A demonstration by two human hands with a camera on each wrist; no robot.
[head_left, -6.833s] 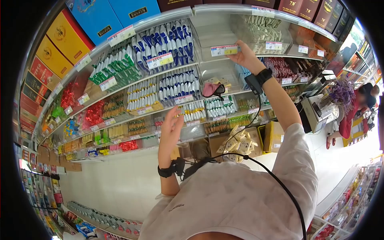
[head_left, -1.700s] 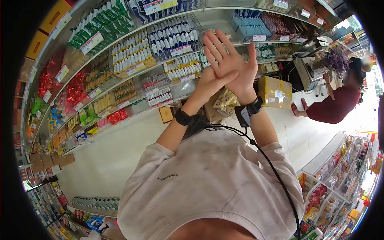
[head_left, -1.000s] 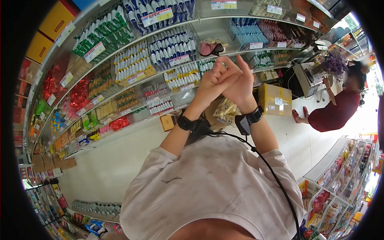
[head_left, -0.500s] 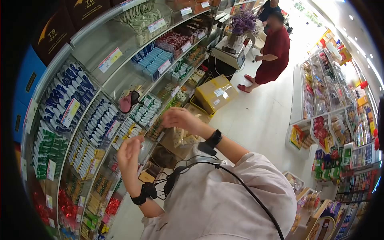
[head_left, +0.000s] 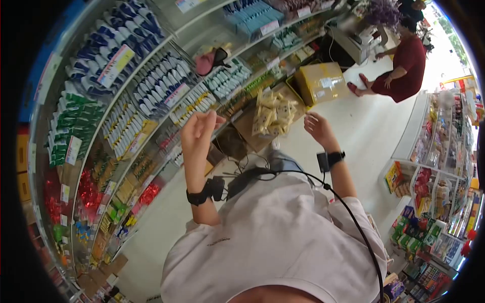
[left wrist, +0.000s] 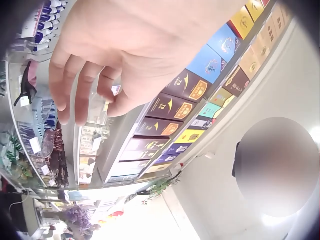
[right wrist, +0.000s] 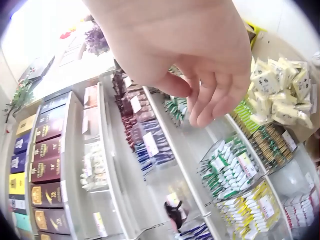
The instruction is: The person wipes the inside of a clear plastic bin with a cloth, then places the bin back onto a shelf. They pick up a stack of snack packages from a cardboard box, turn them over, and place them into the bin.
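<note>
My left hand (head_left: 198,134) is raised before the shelf's white-and-yellow packets (head_left: 198,103), holding nothing, its fingers loosely bent. In the left wrist view the same hand (left wrist: 122,55) hangs with relaxed fingers. My right hand (head_left: 319,130) is held apart from it, right of a heap of cream-coloured packets (head_left: 273,113); it is empty too. The right wrist view has this hand (right wrist: 195,65) with fingers loosely curled, touching nothing. A pink and black item (head_left: 210,61) lies in a shelf bin above the green-and-white packets (head_left: 228,78).
Curved shelves of packets with price tags (head_left: 116,65) run along the left. A taped yellow box (head_left: 321,83) stands on the floor. Beyond it is a person in dark red (head_left: 408,68) near a counter. More shelves (head_left: 438,131) stand at the right.
My hands, earlier clasped together, have separated; the right has moved out to the right, past the cream packets. The head view has swung right, then partly back left.
</note>
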